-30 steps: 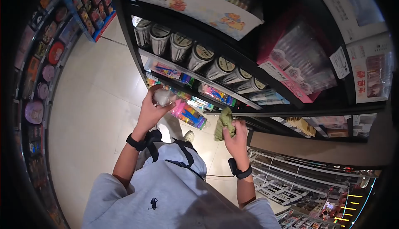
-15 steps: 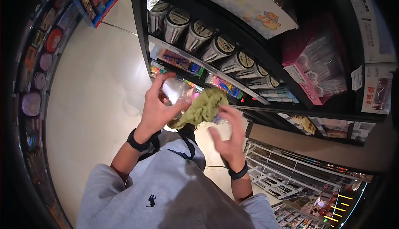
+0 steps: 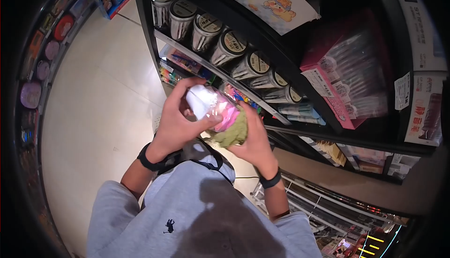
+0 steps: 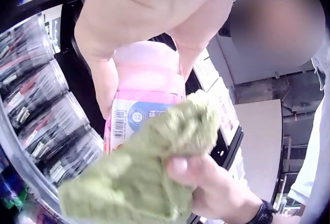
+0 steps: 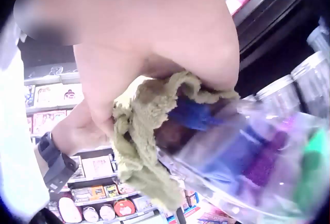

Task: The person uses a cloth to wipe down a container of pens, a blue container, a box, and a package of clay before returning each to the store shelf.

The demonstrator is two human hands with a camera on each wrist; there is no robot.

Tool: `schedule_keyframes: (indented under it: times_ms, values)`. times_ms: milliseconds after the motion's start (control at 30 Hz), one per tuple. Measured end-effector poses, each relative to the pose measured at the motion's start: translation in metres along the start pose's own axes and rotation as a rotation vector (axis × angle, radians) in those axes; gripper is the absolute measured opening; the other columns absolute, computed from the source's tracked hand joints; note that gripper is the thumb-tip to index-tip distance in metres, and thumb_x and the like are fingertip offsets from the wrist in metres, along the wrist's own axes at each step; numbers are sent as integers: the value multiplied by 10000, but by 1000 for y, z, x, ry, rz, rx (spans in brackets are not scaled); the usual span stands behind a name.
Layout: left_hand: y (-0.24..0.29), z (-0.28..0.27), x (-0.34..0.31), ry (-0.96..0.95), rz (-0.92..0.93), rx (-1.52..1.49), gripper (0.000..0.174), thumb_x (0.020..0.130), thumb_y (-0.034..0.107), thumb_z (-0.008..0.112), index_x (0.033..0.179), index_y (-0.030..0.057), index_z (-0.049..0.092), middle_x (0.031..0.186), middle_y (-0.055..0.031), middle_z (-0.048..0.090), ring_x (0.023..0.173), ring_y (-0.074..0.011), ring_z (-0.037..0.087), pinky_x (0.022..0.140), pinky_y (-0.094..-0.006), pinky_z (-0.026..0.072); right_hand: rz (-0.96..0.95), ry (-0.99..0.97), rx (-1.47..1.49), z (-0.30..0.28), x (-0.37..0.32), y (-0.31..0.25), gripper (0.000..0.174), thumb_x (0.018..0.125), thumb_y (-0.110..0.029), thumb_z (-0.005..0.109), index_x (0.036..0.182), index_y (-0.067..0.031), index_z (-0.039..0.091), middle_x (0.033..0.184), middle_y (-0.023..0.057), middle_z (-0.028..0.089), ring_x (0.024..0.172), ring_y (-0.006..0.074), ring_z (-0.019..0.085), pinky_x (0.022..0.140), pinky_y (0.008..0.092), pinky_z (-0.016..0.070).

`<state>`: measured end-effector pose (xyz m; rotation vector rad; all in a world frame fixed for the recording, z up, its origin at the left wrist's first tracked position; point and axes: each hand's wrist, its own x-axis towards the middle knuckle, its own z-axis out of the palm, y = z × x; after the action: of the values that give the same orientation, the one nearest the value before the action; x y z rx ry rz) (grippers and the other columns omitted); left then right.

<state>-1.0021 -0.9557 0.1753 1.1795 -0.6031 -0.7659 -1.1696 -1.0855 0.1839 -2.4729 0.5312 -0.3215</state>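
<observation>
My left hand grips the white upper end of a clear plastic pack, thumb on one side and fingers on the other. Pink shows beneath the white end, and a barcode label is on its face in the left wrist view. Blue, purple and green contents show through the plastic in the right wrist view. My right hand holds a crumpled green cloth against the pack's side. The cloth wraps partly round the pack and hides some of it.
A dark shelf unit stands close ahead, with a row of clear lidded tubs and a pink box of pens. White wire racks are at the lower right. Pale tiled floor lies to the left, beyond it another stocked shelf.
The right hand and green cloth have moved left, from apart to against the pack. Half a second ago the right fingers were spread beside the cloth; now they hold it there.
</observation>
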Motion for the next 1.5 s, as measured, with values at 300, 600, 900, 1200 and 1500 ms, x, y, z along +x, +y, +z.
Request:
schedule_keyframes:
  times_ms: [300, 600, 900, 1200, 1500]
  values:
    - [-18, 43, -8, 35, 27, -62, 674, 731, 93, 827, 1278, 29, 438, 1070, -63, 552, 971, -115, 574, 827, -258, 499, -21, 176, 40, 6, -5, -12, 887, 612, -149, 803, 1351, 67, 362, 1232, 282, 499, 1170, 442, 470, 1020, 473, 361]
    - [11, -18, -1, -137, -60, -7, 679, 718, 68, 827, 1279, 23, 448, 1032, -48, 555, 923, -97, 586, 790, -231, 494, 230, -55, 588, -5, -28, 15, 720, 667, -127, 826, 1287, 22, 491, 1250, 155, 561, 1110, 250, 590, 941, 350, 470]
    - [16, -56, -9, -216, -29, 19, 671, 709, 83, 838, 1274, 48, 479, 1066, -43, 571, 967, -103, 585, 834, -253, 495, 57, 158, 200, 61, 7, -67, 957, 552, -108, 887, 1371, -6, 403, 1265, 119, 572, 1124, 221, 581, 955, 351, 466]
    - [37, -133, 2, -213, 101, -133, 716, 666, -11, 828, 1292, 31, 483, 1168, -70, 556, 1090, -154, 558, 957, -295, 457, 388, -113, 644, 56, -17, -48, 703, 677, 48, 759, 1314, 4, 467, 1370, 107, 521, 1228, 179, 500, 1047, 323, 384]
    - [18, -97, -19, -446, -7, -105, 693, 670, 46, 839, 1281, 48, 512, 1211, -53, 525, 1117, -135, 526, 945, -293, 449, 109, -21, 446, 75, 3, -80, 1000, 586, -121, 877, 1428, 6, 352, 1398, 164, 460, 1249, 268, 492, 1045, 374, 402]
